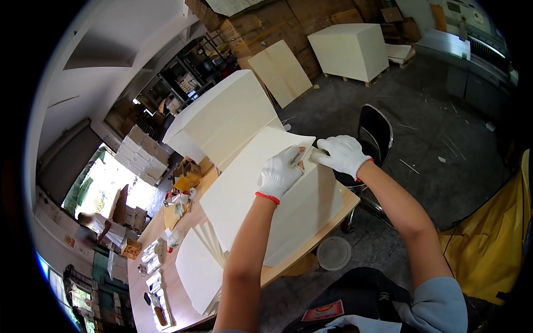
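A thick stack of large white sheets (pixel 239 186) lies on the wooden table in front of me, its upper sheets lifted and curved at the far right corner. My left hand (pixel 280 171), in a white knit glove with a red cuff, is closed on the edge of the lifted sheets, thumb and fingers pinching near the corner. Just to its right, my gloved right hand (pixel 345 155) is closed at the same corner with its fingers bent around the sheet edges. How many sheets each hand holds is hidden. Fanned white sheets (pixel 195 269) lie at the near left.
A taller white stack (pixel 225 114) stands behind. Tools and white packs (pixel 155 288) lie along the table's left side (pixel 141 311). A black chair (pixel 375 130) and a round tub (pixel 333 253) stand right of the table. Yellow cloth (pixel 488 238) hangs far right. Someone (pixel 105 226) works far left.
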Tool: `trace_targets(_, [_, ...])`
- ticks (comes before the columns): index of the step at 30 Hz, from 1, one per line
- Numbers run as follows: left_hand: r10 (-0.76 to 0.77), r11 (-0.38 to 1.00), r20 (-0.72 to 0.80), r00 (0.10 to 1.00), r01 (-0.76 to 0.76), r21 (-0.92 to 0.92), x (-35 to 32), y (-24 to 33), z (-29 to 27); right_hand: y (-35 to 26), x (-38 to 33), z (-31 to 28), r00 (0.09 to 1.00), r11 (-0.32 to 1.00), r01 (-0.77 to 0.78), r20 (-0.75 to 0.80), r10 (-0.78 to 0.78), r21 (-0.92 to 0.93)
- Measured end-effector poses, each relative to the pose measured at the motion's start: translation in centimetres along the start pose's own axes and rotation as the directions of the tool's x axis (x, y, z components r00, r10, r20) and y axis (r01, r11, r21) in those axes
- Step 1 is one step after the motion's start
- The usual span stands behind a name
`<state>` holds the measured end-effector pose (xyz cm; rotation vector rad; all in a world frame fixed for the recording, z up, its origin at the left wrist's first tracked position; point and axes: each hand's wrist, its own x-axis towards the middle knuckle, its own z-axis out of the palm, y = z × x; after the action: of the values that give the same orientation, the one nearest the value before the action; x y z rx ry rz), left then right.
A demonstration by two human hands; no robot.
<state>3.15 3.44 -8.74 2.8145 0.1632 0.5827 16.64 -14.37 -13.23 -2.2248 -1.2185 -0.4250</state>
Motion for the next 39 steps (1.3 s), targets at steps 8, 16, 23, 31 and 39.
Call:
trace_targets(8, [0.052, 0.992, 0.044, 0.998, -0.047, -0.114, -0.2, 0.3, -0.8, -0.9, 1.2, 0.6, 0.991, 0.890, -0.111, -0.019, 0.133, 0.441])
trace_targets(16, [0.008, 0.899, 0.109, 0.994, 0.041, -0.437, -0.7, -1.4, -0.5, -2.6, 0.8, 1.3, 0.939, 0.743, -0.289, 0.029, 0.342, 0.604])
trace_targets(23, [-0.029, 0.919, 0.129, 0.991, 0.077, -0.388, -0.7, -0.9, -0.5, -2.5, 0.4, 2.3, 0.941, 0.768, -0.245, -0.045, 0.335, 0.591])
trace_targets(31, [-0.038, 0.903, 0.025, 0.999, 0.045, -0.428, -1.0, -0.4, -0.7, -2.6, 0.3, 2.2, 0.944, 0.808, -0.272, -0.017, 0.329, 0.523])
trace_targets(39, [-0.068, 0.958, 0.164, 0.984, 0.111, -0.265, -1.0, 0.6, -1.2, -2.3, 0.5, 2.4, 0.943, 0.788, -0.248, -0.045, 0.330, 0.564])
